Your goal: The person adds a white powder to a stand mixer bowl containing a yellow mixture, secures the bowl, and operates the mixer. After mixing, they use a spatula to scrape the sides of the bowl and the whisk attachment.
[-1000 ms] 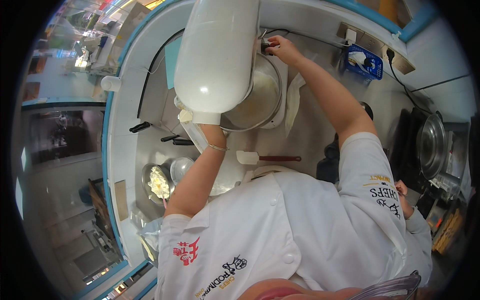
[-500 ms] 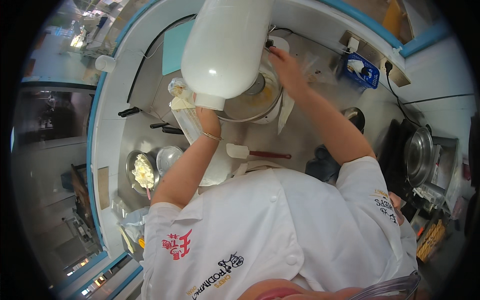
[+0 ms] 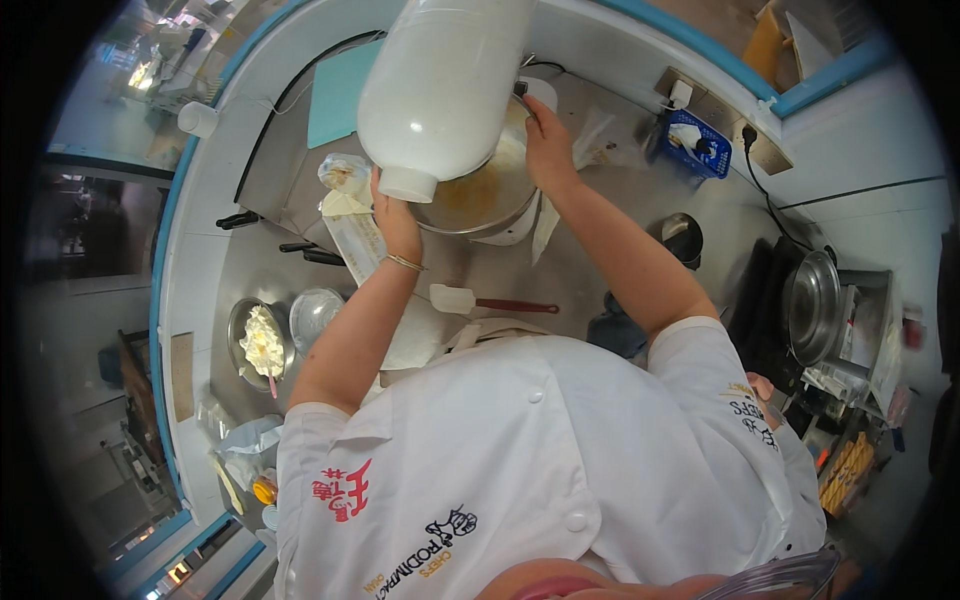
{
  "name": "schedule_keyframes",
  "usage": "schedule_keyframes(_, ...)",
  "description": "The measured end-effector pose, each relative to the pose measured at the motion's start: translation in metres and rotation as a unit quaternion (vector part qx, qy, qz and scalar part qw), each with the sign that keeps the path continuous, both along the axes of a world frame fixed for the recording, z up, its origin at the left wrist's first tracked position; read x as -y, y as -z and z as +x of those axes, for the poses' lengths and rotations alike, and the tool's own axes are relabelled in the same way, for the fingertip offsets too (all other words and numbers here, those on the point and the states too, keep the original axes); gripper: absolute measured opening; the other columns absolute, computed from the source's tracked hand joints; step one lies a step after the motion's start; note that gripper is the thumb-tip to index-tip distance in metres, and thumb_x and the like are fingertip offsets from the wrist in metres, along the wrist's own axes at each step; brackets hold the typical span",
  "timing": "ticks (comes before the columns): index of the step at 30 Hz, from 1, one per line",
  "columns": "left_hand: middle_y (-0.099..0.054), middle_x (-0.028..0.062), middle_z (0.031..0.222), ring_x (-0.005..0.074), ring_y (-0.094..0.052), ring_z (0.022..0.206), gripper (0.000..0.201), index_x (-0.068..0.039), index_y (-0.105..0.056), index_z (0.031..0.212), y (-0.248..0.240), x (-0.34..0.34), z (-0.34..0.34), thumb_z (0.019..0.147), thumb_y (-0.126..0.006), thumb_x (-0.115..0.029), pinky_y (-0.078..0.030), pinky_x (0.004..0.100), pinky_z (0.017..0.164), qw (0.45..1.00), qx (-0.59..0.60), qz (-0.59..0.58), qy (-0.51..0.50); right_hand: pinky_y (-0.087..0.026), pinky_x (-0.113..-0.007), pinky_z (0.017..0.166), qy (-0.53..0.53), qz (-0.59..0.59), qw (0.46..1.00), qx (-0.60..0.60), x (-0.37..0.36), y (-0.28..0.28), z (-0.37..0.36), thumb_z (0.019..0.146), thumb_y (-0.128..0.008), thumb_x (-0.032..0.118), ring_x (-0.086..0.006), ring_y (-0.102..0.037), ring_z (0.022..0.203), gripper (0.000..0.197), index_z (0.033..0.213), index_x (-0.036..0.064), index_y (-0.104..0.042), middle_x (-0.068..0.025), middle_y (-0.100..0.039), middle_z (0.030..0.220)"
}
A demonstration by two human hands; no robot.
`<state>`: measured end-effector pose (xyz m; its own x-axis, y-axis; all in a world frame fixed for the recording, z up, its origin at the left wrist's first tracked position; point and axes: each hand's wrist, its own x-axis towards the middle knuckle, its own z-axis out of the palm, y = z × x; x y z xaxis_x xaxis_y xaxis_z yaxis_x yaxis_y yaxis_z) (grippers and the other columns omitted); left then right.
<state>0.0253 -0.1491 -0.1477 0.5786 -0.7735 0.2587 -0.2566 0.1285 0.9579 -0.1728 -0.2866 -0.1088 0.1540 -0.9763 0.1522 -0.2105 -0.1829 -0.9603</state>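
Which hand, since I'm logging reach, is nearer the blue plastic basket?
Right. The right hand is left of the basket, by the round metal bowl; the left hand is farther left, on the bowl's other side.

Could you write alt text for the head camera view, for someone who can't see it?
A person's left hand and right hand are at opposite sides of a metal mixing bowl beneath a white stand mixer. A red-handled spatula lies on the counter before the person, and a bowl of pale yellow food sits at left.
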Motion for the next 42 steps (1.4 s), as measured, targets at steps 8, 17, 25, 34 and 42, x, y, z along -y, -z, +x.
schedule_keyframes(8, -0.045, 0.0119, 0.135, 0.0197, -0.045, 0.121, 0.054, 0.001, -0.034, 0.14, -0.029, 0.007, -0.016, 0.093, -0.048, -0.022, -0.035, 0.0301, 0.102, 0.984, -0.173, -0.013, -0.027, -0.038, -0.032, 0.099, -0.004, -0.03, 1.0, -0.005, 0.006, 0.012, -0.001, 0.095, -0.042, 0.008, -0.0274, -0.053, 0.116, 0.037, 0.13, 0.0033, -0.05, -0.0162, -0.057, 0.126)
schedule_keyframes(17, -0.044, 0.0109, 0.136, 0.0196, -0.044, 0.122, 0.053, 0.002, -0.033, 0.141, 0.005, 0.002, 0.005, 0.095, -0.047, -0.022, -0.034, 0.0301, 0.102, 1.0, -0.029, 0.01, -0.004, -0.039, -0.032, 0.098, 0.002, -0.008, 1.0, -0.022, -0.001, 0.0, 0.0, 0.094, -0.043, 0.007, -0.0268, -0.054, 0.114, 0.036, 0.13, 0.0039, -0.051, -0.0166, -0.057, 0.124)
schedule_keyframes(25, -0.044, 0.0106, 0.136, 0.0193, -0.043, 0.122, 0.053, 0.002, -0.034, 0.14, 0.002, 0.003, 0.001, 0.095, -0.047, -0.022, -0.033, 0.0297, 0.102, 0.997, 0.074, -0.004, 0.004, -0.041, -0.038, 0.096, 0.007, -0.034, 0.999, -0.015, -0.001, 0.0, -0.002, 0.094, -0.043, 0.006, -0.0341, -0.053, 0.113, 0.035, 0.128, 0.0049, -0.051, -0.0168, -0.055, 0.124)
schedule_keyframes(34, -0.042, 0.0103, 0.138, 0.0197, -0.042, 0.124, 0.052, 0.001, -0.034, 0.14, 0.002, 0.002, 0.004, 0.095, -0.046, -0.021, -0.032, 0.0298, 0.103, 1.0, -0.014, -0.001, 0.004, -0.038, -0.033, 0.099, -0.006, -0.003, 1.0, -0.013, -0.001, -0.004, -0.001, 0.095, -0.041, 0.007, -0.0287, -0.053, 0.116, 0.037, 0.131, 0.0048, -0.05, -0.017, -0.056, 0.127)
schedule_keyframes(42, -0.041, 0.0121, 0.14, 0.0209, -0.041, 0.126, 0.052, 0.001, -0.033, 0.141, -0.007, 0.002, -0.002, 0.095, -0.046, -0.02, -0.031, 0.0302, 0.105, 0.999, -0.044, 0.01, 0.002, -0.037, -0.033, 0.101, -0.011, -0.007, 1.0, 0.0, 0.0, -0.001, 0.0, 0.095, -0.041, 0.007, -0.0279, -0.051, 0.119, 0.038, 0.132, 0.0048, -0.05, -0.0161, -0.054, 0.129)
